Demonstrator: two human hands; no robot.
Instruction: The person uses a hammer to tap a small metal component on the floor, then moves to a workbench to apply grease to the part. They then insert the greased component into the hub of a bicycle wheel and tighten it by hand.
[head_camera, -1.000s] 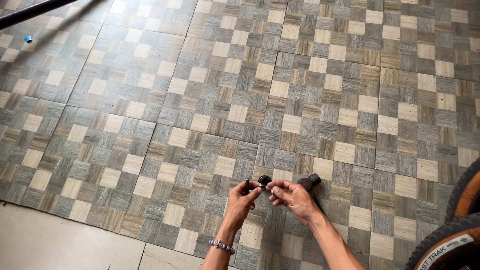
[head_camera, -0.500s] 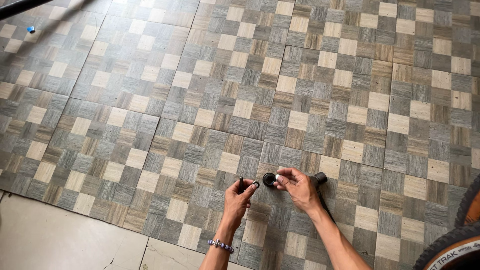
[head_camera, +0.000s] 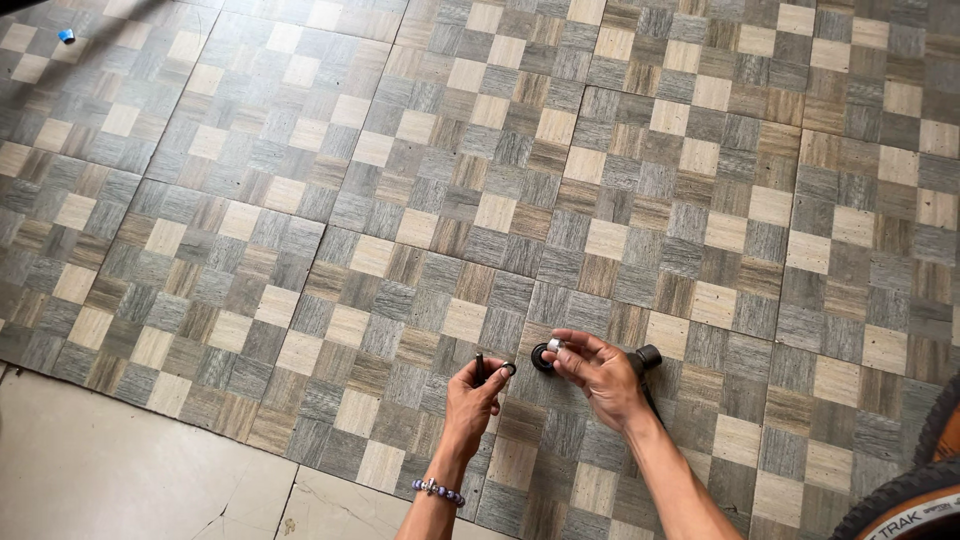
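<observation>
The left hand (head_camera: 473, 395) pinched a small black ring (head_camera: 508, 369) between its fingertips. The right hand (head_camera: 598, 372) held a small silver part (head_camera: 555, 345) in closed fingers, right at a round black part (head_camera: 541, 358). A dark tube-like piece (head_camera: 646, 357) stuck out behind that hand. Both hands were low over the checkered floor (head_camera: 480, 180). A bike tire (head_camera: 900, 500) showed in the corner.

Checkered tile floor (head_camera: 620, 150) bears a small blue object (head_camera: 66, 35).
</observation>
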